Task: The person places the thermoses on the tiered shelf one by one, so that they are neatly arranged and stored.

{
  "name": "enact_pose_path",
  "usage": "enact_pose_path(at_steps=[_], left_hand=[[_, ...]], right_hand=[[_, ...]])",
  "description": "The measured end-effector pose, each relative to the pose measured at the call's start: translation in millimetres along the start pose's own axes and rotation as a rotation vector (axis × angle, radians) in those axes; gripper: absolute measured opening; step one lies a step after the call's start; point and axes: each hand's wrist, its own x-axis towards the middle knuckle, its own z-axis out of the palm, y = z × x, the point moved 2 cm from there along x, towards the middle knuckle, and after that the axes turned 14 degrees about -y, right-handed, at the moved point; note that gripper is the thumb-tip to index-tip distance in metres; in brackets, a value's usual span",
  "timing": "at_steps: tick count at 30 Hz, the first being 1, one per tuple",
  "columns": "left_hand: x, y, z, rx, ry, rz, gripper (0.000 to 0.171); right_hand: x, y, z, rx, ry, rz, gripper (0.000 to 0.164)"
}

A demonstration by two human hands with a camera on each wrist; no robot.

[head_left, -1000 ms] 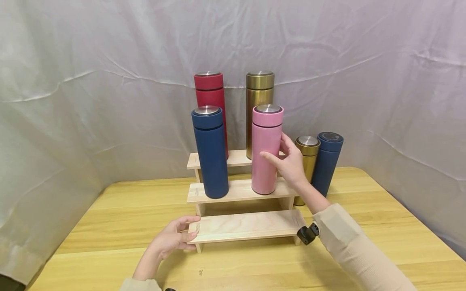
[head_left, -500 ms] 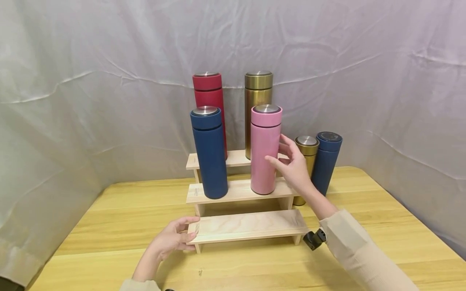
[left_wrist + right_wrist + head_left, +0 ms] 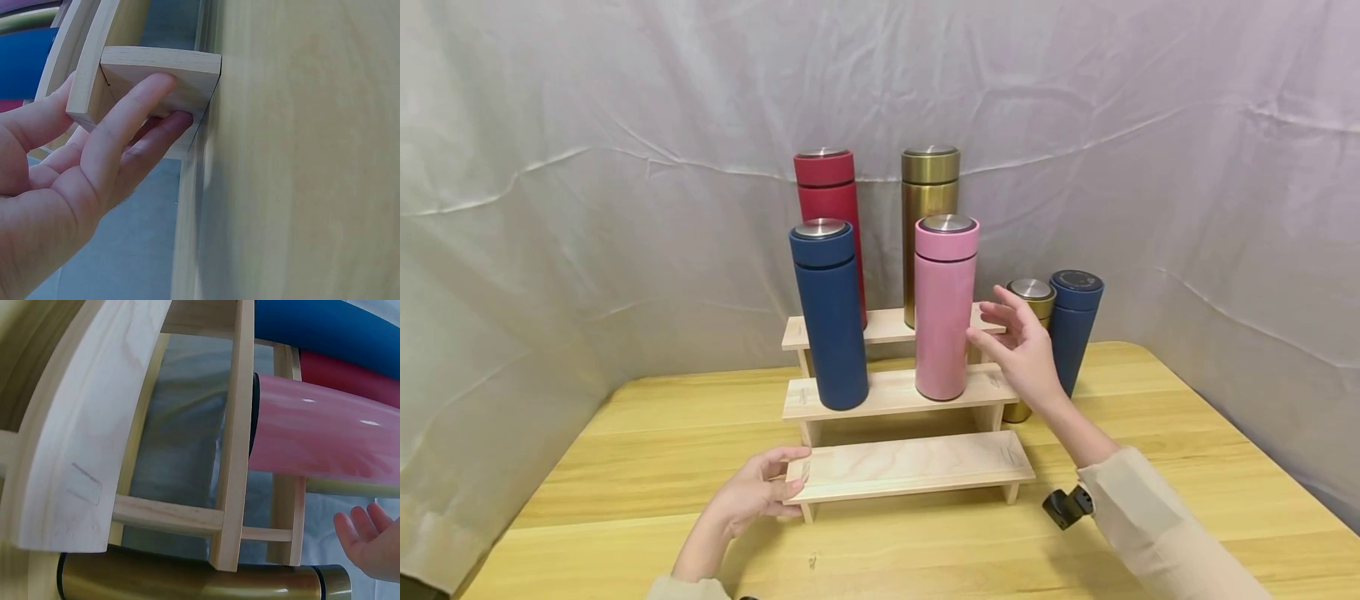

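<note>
A pink thermos flask [image 3: 945,325] stands upright on the middle step of a three-step wooden display stand [image 3: 910,462]. Just right of it is my right hand [image 3: 1026,354], fingers loosely bent and holding nothing. The right wrist view shows a gap between those fingers [image 3: 359,530] and the pink flask. My left hand [image 3: 756,492] holds the left end of the lowest step. In the left wrist view, the thumb is at the board's edge and two fingers [image 3: 134,106] lie against the end support. A blue thermos flask [image 3: 829,325] shares the middle step, on the left.
Red [image 3: 826,187] and gold [image 3: 929,192] thermos flasks stand on the top step. At the stand's right, a shorter gold flask [image 3: 1032,292] and another blue flask [image 3: 1077,329] are on the wooden table [image 3: 917,550]. A grey cloth [image 3: 722,92] hangs behind.
My right hand has let go of the pink thermos flask and drawn back to the right. The flask stays on the middle step. My left hand keeps its hold on the stand.
</note>
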Motion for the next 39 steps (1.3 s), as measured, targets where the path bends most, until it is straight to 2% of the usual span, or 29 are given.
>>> enact_pose_path(at_steps=[19,31,39], left_hand=[[-0.4,0.6,0.3,0.002,-0.004,0.003,0.054],[-0.4,1.9,0.9,0.003,-0.010,0.009,0.054],[-0.2,-0.5,0.1,-0.009,-0.006,0.009,0.055]], right_hand=[[-24.7,0.4,-20.0,-0.049,0.058,-0.068,0.047],[-34.7,12.4,-36.4,-0.125,0.096,-0.055,0.044],[-36.3,23.0,-47.0,-0.096,0.165,-0.069,0.038]])
